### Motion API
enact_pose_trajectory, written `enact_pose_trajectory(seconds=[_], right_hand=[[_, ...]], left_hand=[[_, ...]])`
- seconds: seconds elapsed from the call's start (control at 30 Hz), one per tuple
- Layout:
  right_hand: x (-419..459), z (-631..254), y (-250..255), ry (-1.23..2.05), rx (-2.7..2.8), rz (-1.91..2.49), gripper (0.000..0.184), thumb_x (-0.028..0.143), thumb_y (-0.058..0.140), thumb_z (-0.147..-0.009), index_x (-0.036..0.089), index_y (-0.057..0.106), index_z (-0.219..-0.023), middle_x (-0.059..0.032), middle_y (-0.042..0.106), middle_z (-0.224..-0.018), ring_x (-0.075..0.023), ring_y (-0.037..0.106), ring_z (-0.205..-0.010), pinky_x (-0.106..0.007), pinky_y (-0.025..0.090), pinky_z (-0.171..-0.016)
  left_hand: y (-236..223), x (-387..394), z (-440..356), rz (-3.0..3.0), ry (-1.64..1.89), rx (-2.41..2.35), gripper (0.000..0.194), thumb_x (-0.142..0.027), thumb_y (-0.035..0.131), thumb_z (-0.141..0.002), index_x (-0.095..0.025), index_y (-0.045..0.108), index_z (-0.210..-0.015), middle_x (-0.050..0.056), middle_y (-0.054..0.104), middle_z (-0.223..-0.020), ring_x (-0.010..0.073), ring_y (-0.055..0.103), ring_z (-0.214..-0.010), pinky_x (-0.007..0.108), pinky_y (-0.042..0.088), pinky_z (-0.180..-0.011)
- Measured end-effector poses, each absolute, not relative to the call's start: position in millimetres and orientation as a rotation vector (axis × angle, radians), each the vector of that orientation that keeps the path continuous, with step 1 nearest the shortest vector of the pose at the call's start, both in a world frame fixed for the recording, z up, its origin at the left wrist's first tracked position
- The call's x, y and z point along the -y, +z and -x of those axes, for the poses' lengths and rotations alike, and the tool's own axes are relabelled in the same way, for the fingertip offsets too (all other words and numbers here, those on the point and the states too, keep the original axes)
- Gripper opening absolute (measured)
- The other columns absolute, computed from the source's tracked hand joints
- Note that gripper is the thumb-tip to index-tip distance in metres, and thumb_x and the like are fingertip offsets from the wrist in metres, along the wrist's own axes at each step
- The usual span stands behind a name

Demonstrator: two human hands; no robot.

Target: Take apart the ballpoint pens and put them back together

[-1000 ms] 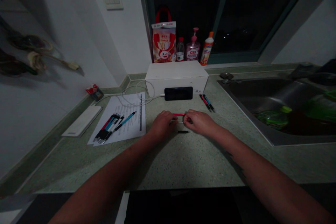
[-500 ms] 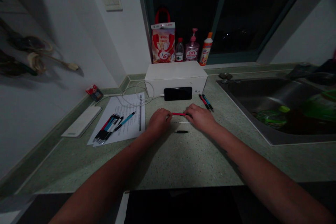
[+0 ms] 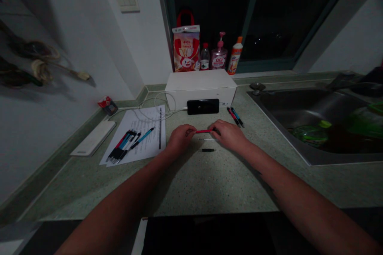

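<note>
My left hand (image 3: 178, 140) and my right hand (image 3: 228, 134) face each other over the green speckled counter (image 3: 191, 183). Both are closed on the ends of a red pen barrel (image 3: 203, 131) held level between them. Just below it lies a thin pale refill (image 3: 208, 139) on the counter. A short black pen piece (image 3: 206, 150) lies a little nearer to me.
Several pens (image 3: 127, 145) lie on a printed sheet (image 3: 140, 133) at left, two more pens (image 3: 235, 116) at right. Behind the hands a dark phone (image 3: 203, 106) leans on a white box (image 3: 200, 85). A steel sink (image 3: 317, 123) fills the right; bottles (image 3: 220, 56) stand by the window.
My hands moved from the thin refill up to the red pen barrel and took hold of its ends; the refill now lies free on the counter.
</note>
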State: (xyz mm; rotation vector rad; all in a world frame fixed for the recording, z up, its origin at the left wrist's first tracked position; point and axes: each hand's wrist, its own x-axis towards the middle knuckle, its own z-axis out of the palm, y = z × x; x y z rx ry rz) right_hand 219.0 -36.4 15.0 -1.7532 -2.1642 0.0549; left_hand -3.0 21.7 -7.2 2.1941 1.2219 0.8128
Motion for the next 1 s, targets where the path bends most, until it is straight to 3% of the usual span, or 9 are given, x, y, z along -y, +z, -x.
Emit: enact_pose_trajectory(seconds=[0.23, 0.43, 0.63, 0.77, 0.87, 1.0], right_hand=[[39.9, -218.7, 15.6, 0.084, 2.23, 1.6, 0.025, 0.022, 0.055, -0.096, 0.026, 0.069, -0.116, -0.0057, 0.071, -0.111, -0.0215, 0.066, -0.097, -0.032, 0.046, -0.076], [40.3, -214.4, 16.6, 0.105, 2.14, 1.669, 0.019, 0.022, 0.055, -0.091, 0.023, 0.068, -0.106, -0.0061, 0.072, -0.101, -0.021, 0.066, -0.086, -0.032, 0.043, -0.07], [40.2, -214.2, 20.1, 0.137, 1.933, 1.727, 0.033, 0.021, 0.052, -0.088, 0.022, 0.059, -0.121, -0.0058, 0.074, -0.097, -0.0209, 0.065, -0.076, -0.031, 0.04, -0.065], [39.3, -214.8, 20.6, 0.173, 1.89, 1.779, 0.017, 0.029, 0.053, -0.092, 0.022, 0.063, -0.104, -0.0046, 0.074, -0.089, -0.0211, 0.065, -0.075, -0.03, 0.038, -0.063], [37.7, -215.9, 20.0, 0.134, 1.842, 1.834, 0.014, 0.033, 0.054, -0.093, 0.022, 0.063, -0.093, -0.005, 0.073, -0.085, -0.0215, 0.065, -0.075, -0.03, 0.038, -0.063], [36.0, -221.8, 18.8, 0.02, 1.815, 1.83, 0.017, 0.029, 0.054, -0.093, 0.021, 0.065, -0.103, -0.0065, 0.074, -0.094, -0.0235, 0.066, -0.083, -0.032, 0.042, -0.068]], left_hand=[[-4.9, -20.8, 3.8, -1.926, 0.98, -1.059, 0.007, -0.025, 0.07, -0.088, -0.019, 0.074, -0.089, 0.003, 0.076, -0.086, 0.0171, 0.071, -0.081, 0.032, 0.057, -0.08], [-10.3, -20.2, 0.9, -1.979, 0.968, -1.069, 0.016, -0.025, 0.071, -0.088, -0.017, 0.072, -0.102, 0.004, 0.074, -0.083, 0.0157, 0.067, -0.075, 0.03, 0.056, -0.073], [-6.9, -16.2, 2.5, -2.526, 0.742, -0.905, 0.017, -0.019, 0.072, -0.084, -0.021, 0.076, -0.1, 0.007, 0.074, -0.099, 0.0229, 0.065, -0.098, 0.04, 0.052, -0.091], [-3.1, -14.6, 1.0, -2.66, 0.609, -0.908, 0.012, -0.016, 0.067, -0.085, -0.02, 0.077, -0.09, 0.008, 0.073, -0.094, 0.0234, 0.064, -0.094, 0.04, 0.051, -0.088], [-1.3, -15.2, 0.4, -2.659, 0.589, -0.974, 0.014, -0.014, 0.062, -0.087, -0.02, 0.075, -0.086, 0.008, 0.072, -0.09, 0.0229, 0.064, -0.091, 0.039, 0.05, -0.087], [-0.1, -16.3, 3.5, -2.612, 0.593, -1.075, 0.016, -0.017, 0.057, -0.092, -0.019, 0.073, -0.091, 0.007, 0.072, -0.089, 0.023, 0.063, -0.088, 0.038, 0.051, -0.084]])
